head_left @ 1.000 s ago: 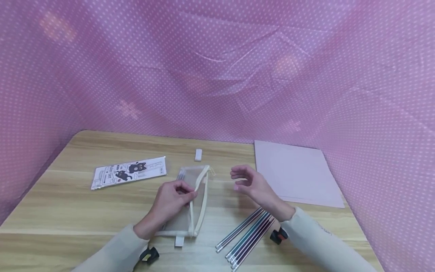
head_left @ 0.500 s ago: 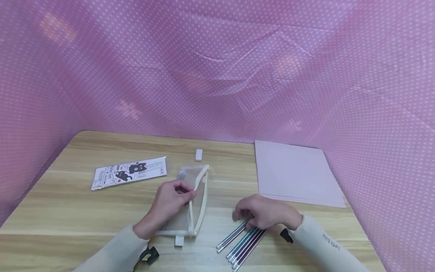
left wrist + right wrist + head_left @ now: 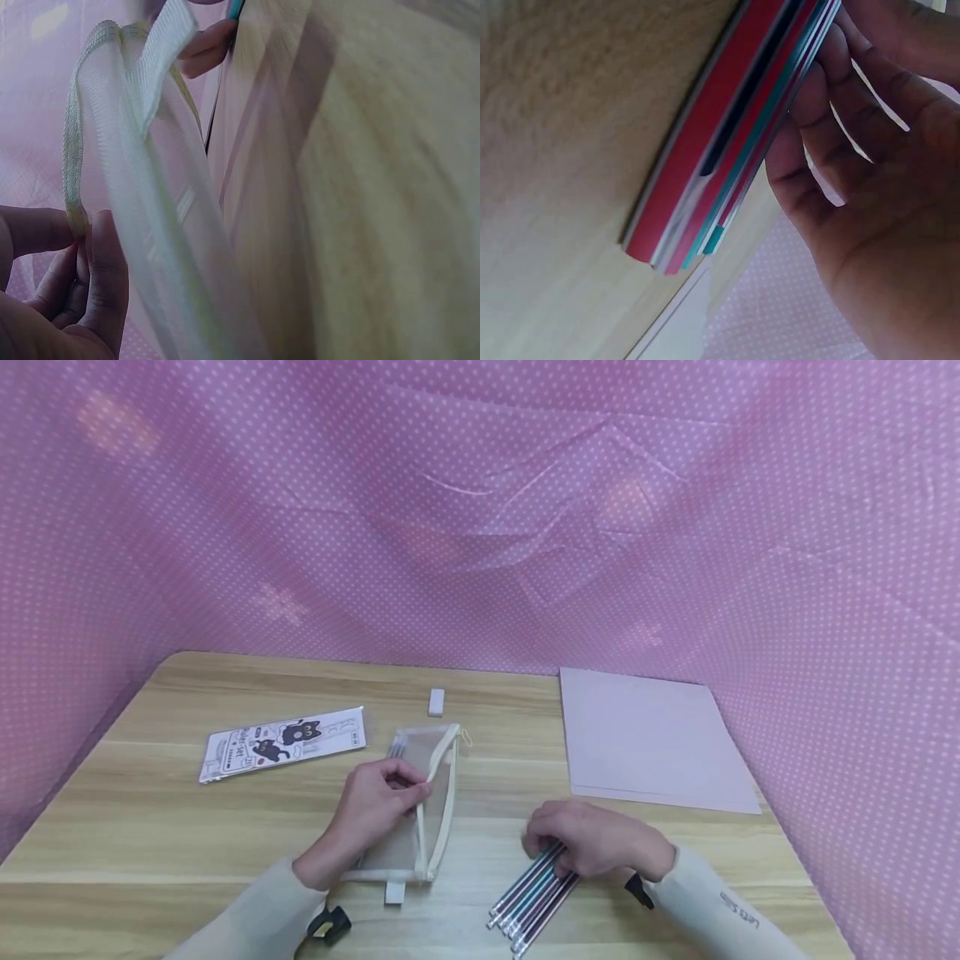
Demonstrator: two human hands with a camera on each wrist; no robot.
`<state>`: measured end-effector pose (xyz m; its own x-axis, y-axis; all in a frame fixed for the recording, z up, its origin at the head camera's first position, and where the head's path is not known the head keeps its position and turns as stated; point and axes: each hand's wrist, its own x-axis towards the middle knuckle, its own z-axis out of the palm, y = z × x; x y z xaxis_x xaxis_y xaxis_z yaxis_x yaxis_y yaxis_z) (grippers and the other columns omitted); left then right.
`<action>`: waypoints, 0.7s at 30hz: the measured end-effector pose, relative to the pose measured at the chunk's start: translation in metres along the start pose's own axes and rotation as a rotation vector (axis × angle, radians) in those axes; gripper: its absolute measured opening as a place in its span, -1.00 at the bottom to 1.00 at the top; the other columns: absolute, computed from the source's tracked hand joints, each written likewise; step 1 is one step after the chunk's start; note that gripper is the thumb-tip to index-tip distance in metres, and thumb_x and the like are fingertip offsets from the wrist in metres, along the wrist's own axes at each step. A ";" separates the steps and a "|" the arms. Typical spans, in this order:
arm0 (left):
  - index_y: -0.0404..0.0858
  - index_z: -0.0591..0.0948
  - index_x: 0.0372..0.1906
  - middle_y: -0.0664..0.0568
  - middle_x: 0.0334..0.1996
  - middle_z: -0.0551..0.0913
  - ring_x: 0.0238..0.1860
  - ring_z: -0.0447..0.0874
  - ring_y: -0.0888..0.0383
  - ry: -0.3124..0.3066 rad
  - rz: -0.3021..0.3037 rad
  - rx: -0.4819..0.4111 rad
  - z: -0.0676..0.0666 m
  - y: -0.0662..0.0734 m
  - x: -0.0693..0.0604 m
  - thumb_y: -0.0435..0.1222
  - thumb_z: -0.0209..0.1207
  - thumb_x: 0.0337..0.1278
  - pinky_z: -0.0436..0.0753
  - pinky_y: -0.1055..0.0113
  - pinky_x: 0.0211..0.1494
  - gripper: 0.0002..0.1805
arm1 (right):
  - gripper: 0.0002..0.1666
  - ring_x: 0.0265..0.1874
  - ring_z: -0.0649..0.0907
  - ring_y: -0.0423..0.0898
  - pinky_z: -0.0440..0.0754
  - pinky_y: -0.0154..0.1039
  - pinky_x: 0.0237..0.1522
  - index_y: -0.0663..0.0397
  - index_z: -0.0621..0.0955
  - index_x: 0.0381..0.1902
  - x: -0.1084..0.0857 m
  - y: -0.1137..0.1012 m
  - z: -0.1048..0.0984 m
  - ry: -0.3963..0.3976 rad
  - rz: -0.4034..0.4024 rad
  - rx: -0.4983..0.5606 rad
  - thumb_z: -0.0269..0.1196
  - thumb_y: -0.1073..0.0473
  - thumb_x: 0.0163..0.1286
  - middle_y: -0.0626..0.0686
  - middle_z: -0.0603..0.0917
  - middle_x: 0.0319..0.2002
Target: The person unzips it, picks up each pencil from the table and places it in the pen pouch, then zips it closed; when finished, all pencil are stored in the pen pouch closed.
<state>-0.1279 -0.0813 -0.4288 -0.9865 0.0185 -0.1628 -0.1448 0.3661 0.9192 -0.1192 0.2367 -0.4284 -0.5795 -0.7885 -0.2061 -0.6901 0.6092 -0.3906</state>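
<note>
A cream mesh pencil case point(image 3: 393, 853) lies on the table with its zip side spread apart. Through its mesh a few slim sticks show near the far left corner. My left hand point(image 3: 375, 802) pinches the trim of the opening between thumb and fingers, also plain in the left wrist view, where the trim point(image 3: 73, 172) rises from the fingertips. To the right, my right hand point(image 3: 596, 841) curls its fingers round a bundle of striped pencils point(image 3: 531, 906), red, teal and dark. In the right wrist view the fingers press along one side of the pencils point(image 3: 727, 142).
A flat ruler-set packet point(image 3: 283, 745) with black cats lies at the left. A small white eraser-like block point(image 3: 437, 702) sits behind the case. Pale pink sheets point(image 3: 660, 739) lie at the back right. A pink dotted cloth point(image 3: 480, 527) hangs round the wooden table point(image 3: 247, 835).
My right hand has come down from above the table onto the pencils and gathered them closer together. My left hand keeps its pinch on the pencil case.
</note>
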 end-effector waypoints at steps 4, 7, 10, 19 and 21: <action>-0.23 0.72 -0.33 -0.02 -0.41 0.76 -0.52 0.68 0.18 0.000 0.000 0.000 0.000 0.000 0.000 -0.31 0.44 0.04 0.70 0.38 -0.40 -0.87 | -0.52 -0.25 0.53 -0.35 0.57 -0.47 -0.13 -0.25 0.60 -0.28 0.003 0.003 0.000 -0.007 -0.006 0.041 0.41 0.43 -0.06 -0.25 0.59 -0.28; -0.23 0.72 -0.33 -0.02 -0.42 0.76 -0.53 0.68 0.18 -0.001 -0.006 -0.001 0.000 0.000 0.000 -0.30 0.44 0.04 0.70 0.38 -0.41 -0.87 | -0.56 -0.30 0.54 -0.33 0.58 -0.49 -0.19 -0.22 0.61 -0.30 0.005 0.006 -0.001 -0.004 -0.005 0.089 0.39 0.44 -0.03 -0.22 0.60 -0.30; -0.22 0.72 -0.33 -0.01 -0.41 0.76 -0.52 0.68 0.17 -0.003 -0.009 -0.003 0.001 0.000 0.000 -0.30 0.44 0.04 0.70 0.37 -0.41 -0.87 | -0.59 -0.32 0.56 -0.33 0.60 -0.49 -0.22 -0.19 0.63 -0.32 0.007 0.009 -0.002 0.008 0.004 0.144 0.38 0.46 0.02 -0.21 0.62 -0.31; -0.22 0.72 -0.32 -0.01 -0.42 0.74 -0.53 0.68 0.16 -0.004 -0.015 0.000 0.002 -0.001 0.002 -0.32 0.44 0.04 0.70 0.36 -0.42 -0.88 | -0.65 -0.40 0.54 -0.39 0.62 -0.48 -0.29 -0.18 0.67 -0.35 0.011 0.015 -0.001 0.041 0.033 0.202 0.39 0.44 0.08 -0.23 0.65 -0.37; -0.22 0.72 -0.33 -0.01 -0.43 0.74 -0.53 0.67 0.16 -0.006 -0.014 0.002 0.002 -0.001 0.001 -0.32 0.44 0.04 0.70 0.36 -0.42 -0.89 | -0.69 -0.38 0.56 -0.39 0.63 -0.47 -0.28 -0.18 0.69 -0.33 0.010 0.015 -0.002 0.056 0.045 0.207 0.40 0.40 0.13 -0.24 0.68 -0.36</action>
<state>-0.1291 -0.0801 -0.4305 -0.9839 0.0185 -0.1776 -0.1584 0.3687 0.9160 -0.1369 0.2380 -0.4347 -0.6346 -0.7517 -0.1796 -0.5630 0.6089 -0.5589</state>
